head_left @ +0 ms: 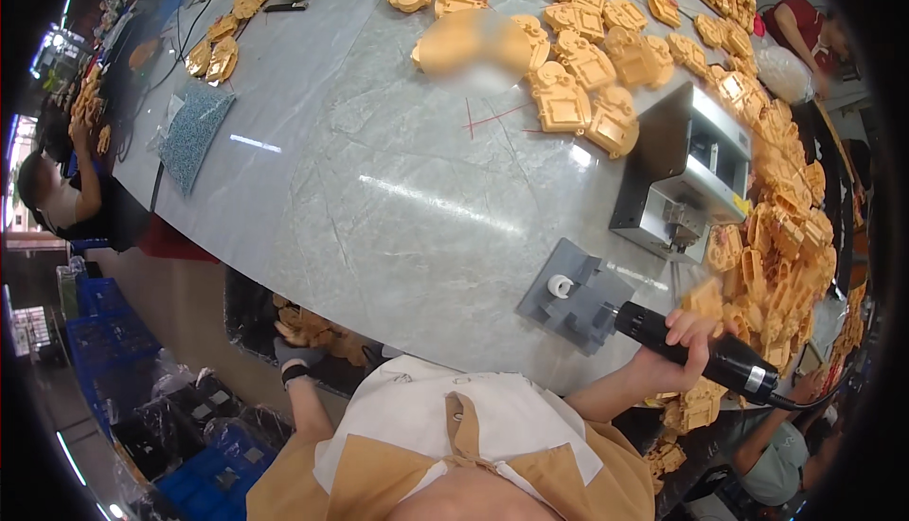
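Observation:
My right hand (696, 341) is wrapped around a black electric screwdriver (653, 328), its cord trailing off to the right. The screwdriver's tip points left, at the edge of a grey fixture block (595, 317) that carries a white ring-shaped piece (559, 286). Down at the left, below the table edge, my left hand (292, 354) wears a grey glove and reaches into a black bin (244, 317). It is at the orange plastic housings (322, 333) in that bin. Its fingers are too small and partly hidden to make out their grip.
A boxy metal screw feeder (686, 175) stands behind the fixture. Orange housings (776, 227) are heaped on the right, with more at the back (587, 62). A bag of blue-grey pellets (194, 134) lies left. Blue crates (109, 332) stand on the floor. Other people work on both sides.

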Available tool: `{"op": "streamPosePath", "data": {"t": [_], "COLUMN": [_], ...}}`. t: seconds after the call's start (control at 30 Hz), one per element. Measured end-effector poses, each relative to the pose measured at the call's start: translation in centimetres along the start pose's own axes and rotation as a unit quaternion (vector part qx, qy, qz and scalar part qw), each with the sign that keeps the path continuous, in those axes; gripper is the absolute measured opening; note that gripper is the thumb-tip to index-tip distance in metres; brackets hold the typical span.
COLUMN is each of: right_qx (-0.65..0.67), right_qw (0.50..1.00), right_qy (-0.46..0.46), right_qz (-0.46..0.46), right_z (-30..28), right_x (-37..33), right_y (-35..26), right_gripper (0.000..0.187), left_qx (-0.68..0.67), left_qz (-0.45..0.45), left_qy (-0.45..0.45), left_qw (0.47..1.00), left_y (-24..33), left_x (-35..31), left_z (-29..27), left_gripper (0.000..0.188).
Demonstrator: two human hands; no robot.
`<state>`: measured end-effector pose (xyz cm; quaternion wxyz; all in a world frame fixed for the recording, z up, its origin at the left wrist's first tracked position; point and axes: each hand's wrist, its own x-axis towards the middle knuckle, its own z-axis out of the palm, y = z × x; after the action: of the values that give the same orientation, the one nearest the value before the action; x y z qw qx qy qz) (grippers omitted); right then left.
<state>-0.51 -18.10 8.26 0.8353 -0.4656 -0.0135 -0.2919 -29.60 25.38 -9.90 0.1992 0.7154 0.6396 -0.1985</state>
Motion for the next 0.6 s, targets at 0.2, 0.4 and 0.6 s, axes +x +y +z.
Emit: {"op": "streamPosePath", "data": {"t": [0.2, 0.4, 0.6], "right_qx": [0.018, 0.015, -0.056], "right_qw": [0.997, 0.999, 0.985], "right_qy": [0.025, 0.019, 0.117], "right_qz": [-0.068, -0.046, -0.113], "right_z": [-1.9, -0.5, -6.6], "right_x": [-0.2, -1.8, -2.4], "right_y": [-2.5, -2.7, -7.3], "right_gripper": [0.044, 0.044, 0.039], "left_qx": [0.097, 0.034, -0.159], "left_qz": [0.168, 0.623, 0.734], "left_qy": [0.762, 0.124, 0.12], "left_qw": [0.618, 0.771, 0.649], "left_y": [16.8, 49.2, 48.9], "left_x": [6.3, -11.6, -11.2], "left_z": [-15.8, -10.2, -3.4], "left_gripper": [0.042, 0.075, 0.057]}}
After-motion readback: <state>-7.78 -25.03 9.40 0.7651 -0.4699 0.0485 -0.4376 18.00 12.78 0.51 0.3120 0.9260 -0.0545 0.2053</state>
